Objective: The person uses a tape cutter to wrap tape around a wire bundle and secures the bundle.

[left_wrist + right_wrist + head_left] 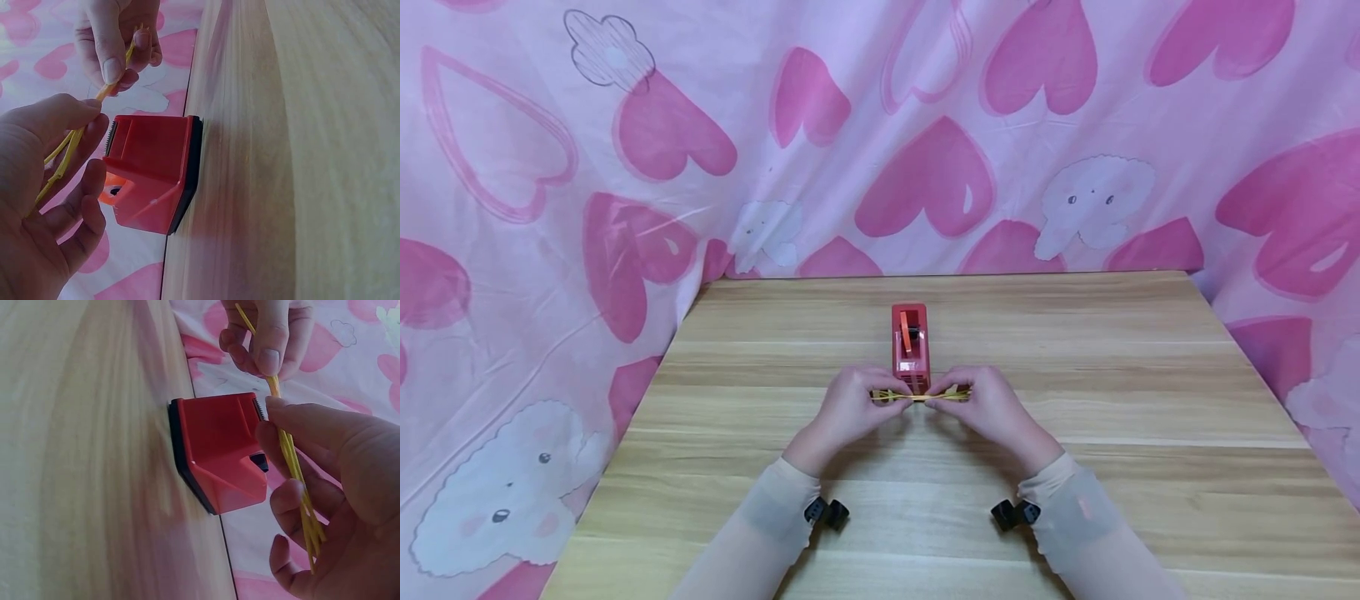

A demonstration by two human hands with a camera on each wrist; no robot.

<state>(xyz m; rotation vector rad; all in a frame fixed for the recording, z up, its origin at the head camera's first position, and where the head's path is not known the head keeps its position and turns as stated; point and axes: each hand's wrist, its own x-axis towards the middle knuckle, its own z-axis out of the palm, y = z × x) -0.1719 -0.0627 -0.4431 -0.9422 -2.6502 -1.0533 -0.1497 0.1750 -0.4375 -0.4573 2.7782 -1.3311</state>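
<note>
A bundle of thin yellow strands (919,397) is stretched crosswise between both hands over the table. My left hand (856,408) pinches one side of it between thumb and index finger. Close beside, my right hand (991,406) pinches the other side the same way. In the right wrist view, several loose strand ends (306,519) fan out past the right palm. The left wrist view shows strands (65,159) trailing across the left palm. Just beyond the fingertips stands a red tape dispenser (911,354) with a serrated cutter edge and an orange roll (906,332) inside.
The wood-grain table (1075,375) runs out to both sides of the hands. A pink curtain with hearts (925,179) hangs behind its back edge and along the sides. Each wrist wears a small black camera (827,513).
</note>
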